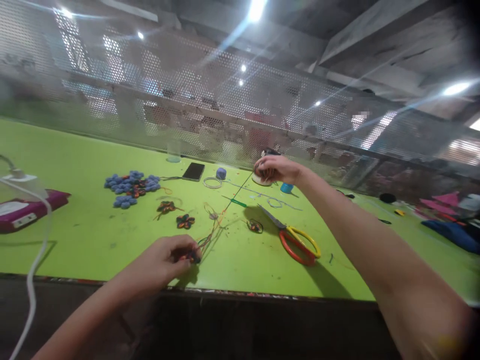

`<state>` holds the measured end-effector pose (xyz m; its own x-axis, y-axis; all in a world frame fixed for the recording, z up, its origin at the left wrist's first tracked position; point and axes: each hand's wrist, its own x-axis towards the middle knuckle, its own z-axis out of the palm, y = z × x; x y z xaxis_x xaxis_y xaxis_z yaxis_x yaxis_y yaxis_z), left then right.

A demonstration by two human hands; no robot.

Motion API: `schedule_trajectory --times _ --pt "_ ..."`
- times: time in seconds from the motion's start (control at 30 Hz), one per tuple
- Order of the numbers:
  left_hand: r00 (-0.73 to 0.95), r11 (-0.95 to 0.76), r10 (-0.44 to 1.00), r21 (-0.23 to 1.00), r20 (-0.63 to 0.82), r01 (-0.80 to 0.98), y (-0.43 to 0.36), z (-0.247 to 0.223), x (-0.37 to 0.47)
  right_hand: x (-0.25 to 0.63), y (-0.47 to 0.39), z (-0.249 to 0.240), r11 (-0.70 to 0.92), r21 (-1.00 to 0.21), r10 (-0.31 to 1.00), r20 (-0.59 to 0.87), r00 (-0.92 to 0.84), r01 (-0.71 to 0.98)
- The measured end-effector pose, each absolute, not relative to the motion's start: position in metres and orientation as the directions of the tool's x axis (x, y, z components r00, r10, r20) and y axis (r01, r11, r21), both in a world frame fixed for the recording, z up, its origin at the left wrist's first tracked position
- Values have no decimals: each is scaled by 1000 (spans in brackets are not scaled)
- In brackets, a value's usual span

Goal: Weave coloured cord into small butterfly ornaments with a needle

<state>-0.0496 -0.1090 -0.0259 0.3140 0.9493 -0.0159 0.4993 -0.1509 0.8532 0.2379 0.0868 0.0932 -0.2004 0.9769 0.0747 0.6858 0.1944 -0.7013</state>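
Note:
Near the table's front edge, my left hand [163, 256] pinches a small multicoloured crochet flower [192, 257], partly hidden by the fingers. Coloured yarn [215, 227] trails from it across the table. Farther back, my right hand [280, 168] is closed on a dark yarn strand [243, 185], which stretches taut between the two hands. Beneath the right hand is a pale round object [261, 179], partly covered. A green crochet hook [239, 203] lies by the strand. Scissors [299, 244] with red and yellow handles lie on the right, blades spread.
Blue crochet flowers [125, 185] are heaped at left, with a dark multicoloured flower [185, 221] nearer. A phone [194, 171], purple yarn ball [221, 173] and blue spool [287, 188] sit farther back. A white cable [48, 225] runs beside a purple power strip [32, 212]. A perforated screen [225, 110] stands behind.

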Motion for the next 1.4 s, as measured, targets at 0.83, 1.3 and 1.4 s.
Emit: schedule_trajectory --times 0.83,1.3,1.4 --pt "212 220 962 950 -173 -222 -136 -17 -65 141 16 -7 610 -687 474 -83 -877 394" --pt "57 148 989 938 -137 -314 -149 -15 -79 245 103 32 294 -540 956 165 -244 789" --pt "33 152 988 924 -150 -350 -149 -12 -69 260 117 39 170 -500 958 287 -23 849"
